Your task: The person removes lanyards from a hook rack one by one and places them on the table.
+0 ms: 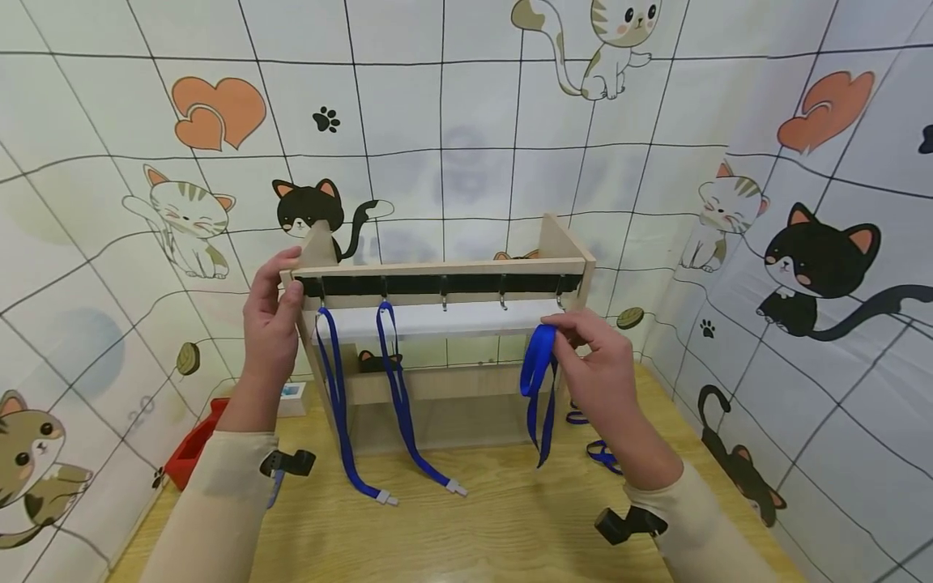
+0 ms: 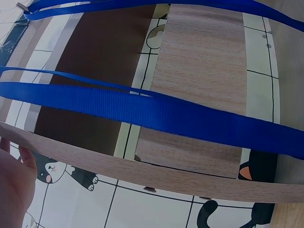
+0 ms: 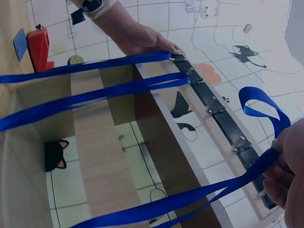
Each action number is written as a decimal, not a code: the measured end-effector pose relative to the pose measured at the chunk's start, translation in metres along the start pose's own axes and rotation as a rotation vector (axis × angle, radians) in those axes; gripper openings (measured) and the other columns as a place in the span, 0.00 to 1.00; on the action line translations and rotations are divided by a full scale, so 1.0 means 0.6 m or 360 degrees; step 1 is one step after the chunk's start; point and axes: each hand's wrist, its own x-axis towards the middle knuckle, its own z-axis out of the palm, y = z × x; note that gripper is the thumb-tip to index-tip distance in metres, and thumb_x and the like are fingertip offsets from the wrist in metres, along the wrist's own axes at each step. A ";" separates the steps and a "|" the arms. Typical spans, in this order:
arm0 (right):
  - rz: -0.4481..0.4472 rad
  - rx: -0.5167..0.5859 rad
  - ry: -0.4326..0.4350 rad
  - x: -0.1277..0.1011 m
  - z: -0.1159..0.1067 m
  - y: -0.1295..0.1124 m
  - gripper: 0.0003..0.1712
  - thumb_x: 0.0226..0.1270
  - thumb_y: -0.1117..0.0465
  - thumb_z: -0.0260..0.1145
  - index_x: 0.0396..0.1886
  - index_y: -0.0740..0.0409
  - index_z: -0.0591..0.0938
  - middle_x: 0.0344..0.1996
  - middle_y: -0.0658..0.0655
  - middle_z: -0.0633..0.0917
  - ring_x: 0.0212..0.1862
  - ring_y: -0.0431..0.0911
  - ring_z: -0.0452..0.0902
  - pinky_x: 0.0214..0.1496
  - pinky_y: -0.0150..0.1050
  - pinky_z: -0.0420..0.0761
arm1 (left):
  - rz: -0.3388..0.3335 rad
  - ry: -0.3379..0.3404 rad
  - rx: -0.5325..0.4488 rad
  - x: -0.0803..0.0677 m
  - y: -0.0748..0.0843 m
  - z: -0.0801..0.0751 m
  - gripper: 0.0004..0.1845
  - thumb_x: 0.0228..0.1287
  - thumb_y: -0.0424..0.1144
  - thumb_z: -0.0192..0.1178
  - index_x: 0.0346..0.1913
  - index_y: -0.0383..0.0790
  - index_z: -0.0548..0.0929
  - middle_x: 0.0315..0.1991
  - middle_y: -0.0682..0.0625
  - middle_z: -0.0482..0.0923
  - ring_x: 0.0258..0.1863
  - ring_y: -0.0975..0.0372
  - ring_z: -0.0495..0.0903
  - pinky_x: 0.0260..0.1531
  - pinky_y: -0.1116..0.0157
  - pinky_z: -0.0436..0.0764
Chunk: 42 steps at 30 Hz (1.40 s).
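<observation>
A light wooden rack (image 1: 448, 380) stands on the table, with a black strip (image 1: 474, 283) of several metal hooks across its front. Its upper left corner is gripped by my left hand (image 1: 271, 324), the thumb in front. Two blue lanyards (image 1: 336, 380) hang from the two leftmost hooks, their pale clips lying on the table. Near the rightmost hook, my right hand (image 1: 601, 364) pinches another blue lanyard (image 1: 538, 356) close to its loop. In the right wrist view, that lanyard's loop (image 3: 256, 92) stands up above the fingers, apart from the hooks.
More blue lanyards (image 1: 603, 456) lie on the table (image 1: 474, 542) to the right of the rack. At the left are a red bin (image 1: 195, 444), a small white box (image 1: 293, 399) and a flat blue object (image 3: 20, 44). Cat-printed sheeting surrounds the table.
</observation>
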 end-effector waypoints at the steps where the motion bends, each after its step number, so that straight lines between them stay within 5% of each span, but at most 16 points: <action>1: -0.0003 -0.0022 0.0000 0.001 -0.007 0.002 0.13 0.77 0.77 0.69 0.51 0.61 0.93 0.40 0.53 0.91 0.37 0.41 0.81 0.41 0.25 0.78 | -0.0002 0.0001 0.0003 0.000 0.000 0.000 0.20 0.87 0.34 0.56 0.75 0.35 0.76 0.80 0.47 0.71 0.76 0.50 0.66 0.66 0.65 0.78; 23: -0.0027 -0.0336 -0.0015 -0.020 -0.132 0.037 0.15 0.74 0.79 0.69 0.51 0.61 0.93 0.38 0.52 0.89 0.38 0.33 0.79 0.38 0.22 0.74 | 0.0003 -0.0003 -0.0024 -0.002 -0.006 -0.002 0.20 0.86 0.33 0.57 0.74 0.33 0.76 0.80 0.46 0.71 0.77 0.50 0.65 0.66 0.64 0.76; 34: 0.0068 -0.0340 -0.0098 -0.041 -0.116 0.056 0.16 0.75 0.77 0.70 0.54 0.57 0.92 0.42 0.55 0.88 0.39 0.37 0.78 0.40 0.21 0.75 | -0.0012 0.0015 0.0002 -0.001 -0.002 0.000 0.20 0.87 0.34 0.57 0.74 0.33 0.75 0.81 0.47 0.70 0.78 0.50 0.64 0.67 0.62 0.76; 42: 0.0079 -0.0245 -0.0189 -0.064 -0.086 0.077 0.16 0.75 0.79 0.69 0.52 0.59 0.92 0.40 0.48 0.89 0.36 0.39 0.81 0.42 0.23 0.79 | -0.0006 0.0019 0.0000 0.000 -0.001 0.001 0.20 0.87 0.34 0.57 0.74 0.33 0.76 0.81 0.47 0.70 0.79 0.50 0.64 0.68 0.61 0.76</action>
